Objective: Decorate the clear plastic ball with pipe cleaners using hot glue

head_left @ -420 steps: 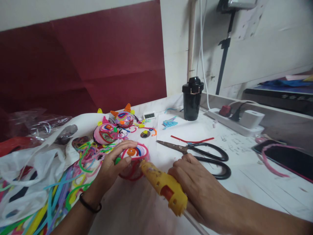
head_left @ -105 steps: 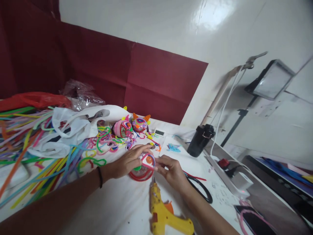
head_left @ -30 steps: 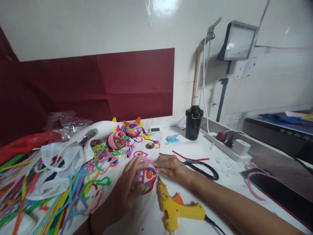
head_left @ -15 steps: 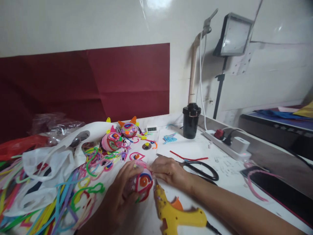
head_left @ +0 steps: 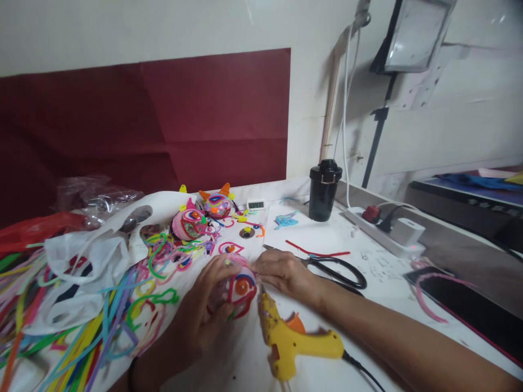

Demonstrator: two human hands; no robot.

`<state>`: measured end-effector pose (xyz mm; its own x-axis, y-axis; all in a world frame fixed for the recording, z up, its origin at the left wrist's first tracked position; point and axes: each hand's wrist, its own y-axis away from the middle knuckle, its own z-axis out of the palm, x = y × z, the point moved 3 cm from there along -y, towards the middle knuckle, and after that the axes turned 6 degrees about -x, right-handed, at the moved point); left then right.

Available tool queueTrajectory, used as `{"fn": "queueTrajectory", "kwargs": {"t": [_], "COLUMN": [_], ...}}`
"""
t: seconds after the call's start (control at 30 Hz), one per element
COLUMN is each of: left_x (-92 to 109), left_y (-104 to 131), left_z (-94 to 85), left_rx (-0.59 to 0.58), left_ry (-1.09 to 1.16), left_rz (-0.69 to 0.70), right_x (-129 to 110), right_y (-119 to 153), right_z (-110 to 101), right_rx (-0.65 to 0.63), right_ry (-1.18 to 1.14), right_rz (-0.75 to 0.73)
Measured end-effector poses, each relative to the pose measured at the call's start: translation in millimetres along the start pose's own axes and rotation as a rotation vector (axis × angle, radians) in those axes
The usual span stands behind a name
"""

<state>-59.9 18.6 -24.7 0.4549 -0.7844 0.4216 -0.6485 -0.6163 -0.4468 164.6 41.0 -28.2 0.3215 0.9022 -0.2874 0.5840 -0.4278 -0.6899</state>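
My left hand [head_left: 204, 305] is wrapped round a decorated ball [head_left: 242, 289] with a red-outlined eye and an orange centre. Against the ball's upper right side, my right hand [head_left: 284, 272] has its fingers pressed together; what they pinch, if anything, is too small to make out. A yellow glue gun [head_left: 300, 345] lies just below my right hand, its nozzle near the ball. Black-handled scissors [head_left: 339, 272] rest beyond my right wrist. Two more decorated balls, a pink one [head_left: 188, 224] and one with orange horns [head_left: 218, 205], sit further back.
Colourful pipe cleaners [head_left: 87, 337] and a white bag [head_left: 79, 272] cover the left side. A black cup [head_left: 323, 193], a power strip [head_left: 382, 239] and a black phone [head_left: 469, 305] stand or lie to the right. A small digital clock [head_left: 256, 204] is at the back.
The view has tilted down slightly, so most things appear higher. Both hands remain at the ball, which shows a slightly different angle.
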Motion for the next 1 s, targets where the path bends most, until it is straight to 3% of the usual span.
{"fn": "queueTrajectory", "kwargs": {"t": [0.33,1.0], "left_x": [4,12], "left_y": [-1,-5], "left_z": [-0.2,-4.9], "left_rx": [-0.046,-0.021], "left_ry": [0.051,0.002], "left_rz": [-0.025,0.026], "right_x": [-1,-1], "right_y": [-1,0], "right_z": [-1,2], "right_rx": [0.002,0.047], "right_ry": [-0.017,-0.01], "right_rz": [-0.015,-0.058]}}
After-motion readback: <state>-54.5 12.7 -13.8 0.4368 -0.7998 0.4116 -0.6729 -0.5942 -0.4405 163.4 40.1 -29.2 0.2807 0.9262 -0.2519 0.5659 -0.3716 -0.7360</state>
